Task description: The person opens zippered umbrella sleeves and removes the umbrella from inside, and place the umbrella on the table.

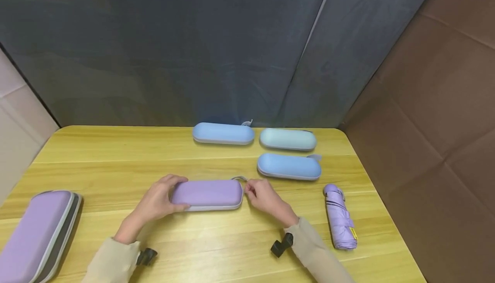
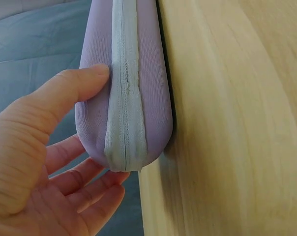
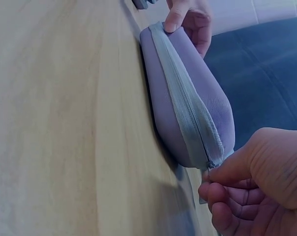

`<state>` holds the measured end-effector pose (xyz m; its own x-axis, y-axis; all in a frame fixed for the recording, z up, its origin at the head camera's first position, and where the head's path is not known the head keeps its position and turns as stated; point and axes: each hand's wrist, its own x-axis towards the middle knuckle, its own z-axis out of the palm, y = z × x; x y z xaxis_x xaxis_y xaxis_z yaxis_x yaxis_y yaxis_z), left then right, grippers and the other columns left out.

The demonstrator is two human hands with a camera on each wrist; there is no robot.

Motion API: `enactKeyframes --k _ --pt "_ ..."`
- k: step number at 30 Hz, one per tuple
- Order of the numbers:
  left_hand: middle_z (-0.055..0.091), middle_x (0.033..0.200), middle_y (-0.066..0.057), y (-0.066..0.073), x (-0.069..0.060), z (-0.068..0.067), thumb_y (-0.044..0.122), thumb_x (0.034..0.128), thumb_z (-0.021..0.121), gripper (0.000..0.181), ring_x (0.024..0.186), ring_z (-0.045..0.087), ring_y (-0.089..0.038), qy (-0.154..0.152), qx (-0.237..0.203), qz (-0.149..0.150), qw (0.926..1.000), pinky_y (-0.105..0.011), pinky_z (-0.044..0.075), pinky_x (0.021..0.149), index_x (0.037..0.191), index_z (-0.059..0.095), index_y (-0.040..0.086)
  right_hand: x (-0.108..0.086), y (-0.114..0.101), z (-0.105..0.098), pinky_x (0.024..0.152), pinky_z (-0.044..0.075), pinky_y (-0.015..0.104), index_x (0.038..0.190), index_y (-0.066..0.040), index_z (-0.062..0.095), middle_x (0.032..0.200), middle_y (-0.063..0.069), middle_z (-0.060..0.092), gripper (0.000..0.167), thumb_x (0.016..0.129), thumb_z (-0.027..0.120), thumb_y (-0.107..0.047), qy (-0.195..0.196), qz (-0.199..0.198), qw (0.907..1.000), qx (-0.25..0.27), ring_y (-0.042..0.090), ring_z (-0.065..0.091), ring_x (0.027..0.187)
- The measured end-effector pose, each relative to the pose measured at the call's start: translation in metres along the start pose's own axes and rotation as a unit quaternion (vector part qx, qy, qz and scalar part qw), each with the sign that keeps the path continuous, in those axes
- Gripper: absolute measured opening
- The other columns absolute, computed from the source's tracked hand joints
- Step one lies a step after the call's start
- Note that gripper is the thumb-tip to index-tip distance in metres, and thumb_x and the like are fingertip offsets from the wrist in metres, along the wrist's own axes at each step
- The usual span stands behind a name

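A purple zippered hard case [image 1: 209, 193] lies on the table in front of me. My left hand [image 1: 159, 198] grips its left end, the thumb on the near side and the fingers round the far side. In the left wrist view, that thumb [image 2: 92, 81] presses beside the pale zipper band [image 2: 124, 98], whose teeth run closed there. At the case's right end, my right hand [image 1: 267, 197] pinches the zipper pull [image 3: 210, 166] between thumb and curled fingers; most of the pull is hidden. A grey wrist loop [image 1: 239, 178] sticks out behind that end.
Two blue cases [image 1: 223, 133] [image 1: 289, 166] and a mint case [image 1: 288, 139] lie toward the back. A folded purple umbrella [image 1: 338, 218] lies at the right. At the left stands a larger purple case [image 1: 38, 235] with a grey band. A dark curtain [image 1: 174, 51] hangs behind the wooden table [image 1: 116, 158].
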<state>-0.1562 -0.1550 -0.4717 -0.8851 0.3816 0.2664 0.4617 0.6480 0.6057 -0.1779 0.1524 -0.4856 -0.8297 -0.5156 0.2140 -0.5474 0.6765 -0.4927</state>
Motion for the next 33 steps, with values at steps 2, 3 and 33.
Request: enactKeyframes --k 2,3,33 --pt "0.062 0.105 -0.016 0.0 0.0 0.0 0.015 0.0602 0.087 0.061 0.095 0.059 -0.032 0.001 0.001 -0.002 1.0 -0.048 0.05 0.081 0.111 0.06 -0.006 -0.002 -0.001 0.0 0.052 0.043 0.015 0.074 -0.005 0.06 0.069 0.002 0.059 0.014 0.08 0.057 0.008 0.001 0.0 1.0 0.004 0.005 0.047 0.06" --pt "0.062 0.105 -0.016 0.0 0.0 0.001 0.015 0.0603 0.087 0.061 0.094 0.059 -0.032 0.002 0.003 -0.004 1.0 -0.048 0.05 0.081 0.111 0.061 -0.006 -0.003 -0.002 0.0 0.052 0.043 0.015 0.073 -0.005 0.06 0.068 0.002 0.059 0.015 0.079 0.058 0.008 0.0 0.002 0.9999 0.011 0.005 0.047 0.06" --pt "0.061 0.08 -0.01 0.047 -0.02 0.014 0.044 0.0564 0.083 0.067 0.059 0.055 -0.02 0.041 0.153 -0.1 0.9822 -0.03 0.042 0.042 0.101 0.06 0.001 0.006 -0.039 0.023 0.054 0.043 0.011 0.071 -0.005 0.061 0.066 0.003 0.06 0.011 0.076 0.063 0.004 0.009 -0.003 0.9979 0.064 0.006 0.052 0.06"
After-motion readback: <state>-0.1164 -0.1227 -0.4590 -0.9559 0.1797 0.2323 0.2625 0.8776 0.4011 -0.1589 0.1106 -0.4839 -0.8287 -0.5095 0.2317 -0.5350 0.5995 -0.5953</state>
